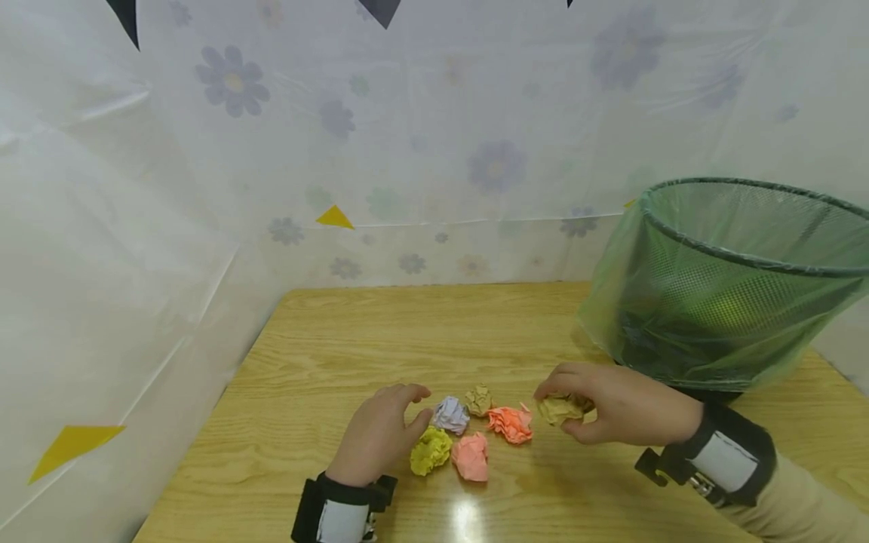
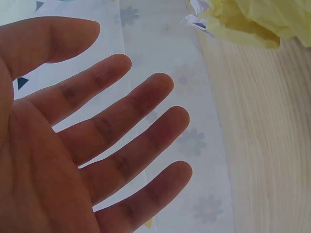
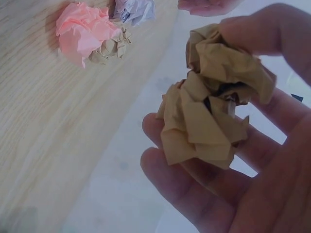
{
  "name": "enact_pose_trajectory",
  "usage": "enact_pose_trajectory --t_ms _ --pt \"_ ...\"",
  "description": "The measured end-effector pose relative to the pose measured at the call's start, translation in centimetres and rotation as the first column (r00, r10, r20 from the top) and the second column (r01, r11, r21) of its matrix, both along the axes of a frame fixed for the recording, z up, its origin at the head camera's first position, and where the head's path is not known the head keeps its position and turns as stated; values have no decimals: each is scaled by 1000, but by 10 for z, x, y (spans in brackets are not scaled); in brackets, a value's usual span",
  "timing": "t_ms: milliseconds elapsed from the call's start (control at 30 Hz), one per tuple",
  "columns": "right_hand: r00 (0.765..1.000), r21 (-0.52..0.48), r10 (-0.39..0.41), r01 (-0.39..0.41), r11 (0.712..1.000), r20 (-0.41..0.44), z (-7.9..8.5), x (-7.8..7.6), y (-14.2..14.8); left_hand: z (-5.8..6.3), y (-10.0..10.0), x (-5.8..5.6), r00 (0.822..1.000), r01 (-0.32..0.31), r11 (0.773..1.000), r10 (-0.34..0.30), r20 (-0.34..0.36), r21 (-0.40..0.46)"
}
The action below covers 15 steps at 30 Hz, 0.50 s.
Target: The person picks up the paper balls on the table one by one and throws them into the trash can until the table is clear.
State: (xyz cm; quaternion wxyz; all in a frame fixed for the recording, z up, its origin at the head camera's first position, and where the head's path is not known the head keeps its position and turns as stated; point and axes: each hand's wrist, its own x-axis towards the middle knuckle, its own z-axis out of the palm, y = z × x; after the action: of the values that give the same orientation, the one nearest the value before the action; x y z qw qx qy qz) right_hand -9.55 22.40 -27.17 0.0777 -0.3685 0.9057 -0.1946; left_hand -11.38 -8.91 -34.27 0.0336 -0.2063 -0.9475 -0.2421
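Note:
In my right hand (image 1: pixel 614 403) is a crumpled tan paper ball (image 3: pixel 204 102), gripped between thumb and curled fingers above the table. My left hand (image 1: pixel 380 430) hovers with fingers spread and nothing in it, as the left wrist view also shows. Just right of it lie a yellow paper ball (image 1: pixel 431 451) and a pale lavender paper ball (image 1: pixel 451 415). Beside those are another tan paper ball (image 1: pixel 479 400), an orange-red paper ball (image 1: pixel 511 424) and a pink paper ball (image 1: pixel 471 456).
A black mesh wastebasket with a green plastic liner (image 1: pixel 679 302) stands at the table's right rear, behind my right hand. Something yellowish shows through its side. The wooden table (image 1: pixel 407 332) meets a flower-patterned sheet (image 1: pixel 421 151) at the back and left.

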Motion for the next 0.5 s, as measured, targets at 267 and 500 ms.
enact_pose_trajectory --t_ms 267,500 --pt "995 -17 30 -32 999 -92 -1 -1 3 0 0 1 1000 -6 1000 6 -8 -5" --pt "995 -2 12 -13 1000 -103 -1 -1 4 1 0 0 1000 -7 1000 7 -11 3"
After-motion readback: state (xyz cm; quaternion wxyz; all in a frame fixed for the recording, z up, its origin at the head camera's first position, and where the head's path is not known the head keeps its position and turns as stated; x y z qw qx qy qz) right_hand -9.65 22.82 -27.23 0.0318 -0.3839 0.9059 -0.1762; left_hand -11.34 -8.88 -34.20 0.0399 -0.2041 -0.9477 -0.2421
